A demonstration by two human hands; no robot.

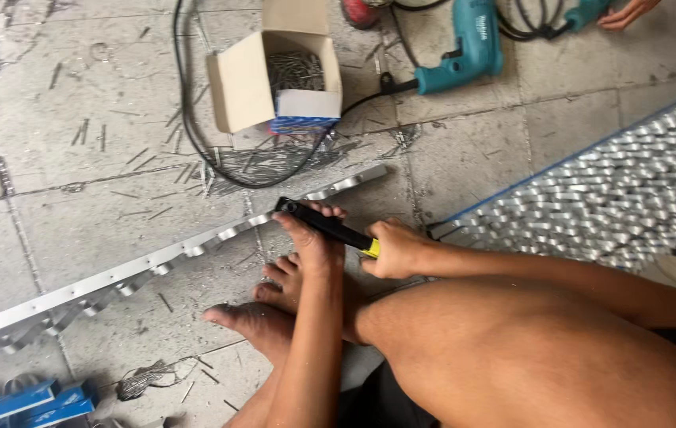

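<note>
- Long aluminium rail (116,279) with clips, lying diagonal across tiled floor (76,158).
- Open cardboard box (278,79) of nails, well beyond rail.
- Teal drill (464,47) near box.
- Black yellow-ended tool (330,226) resting on rail end.
- Left hand (314,238) wrapped around tool head.
- Right hand (397,247) clenched on handle.

An open beige cardboard box (274,79), full of grey metal fasteners and with a white-and-blue end flap, stands on the floor just left of the teal power drill (464,47).
</note>
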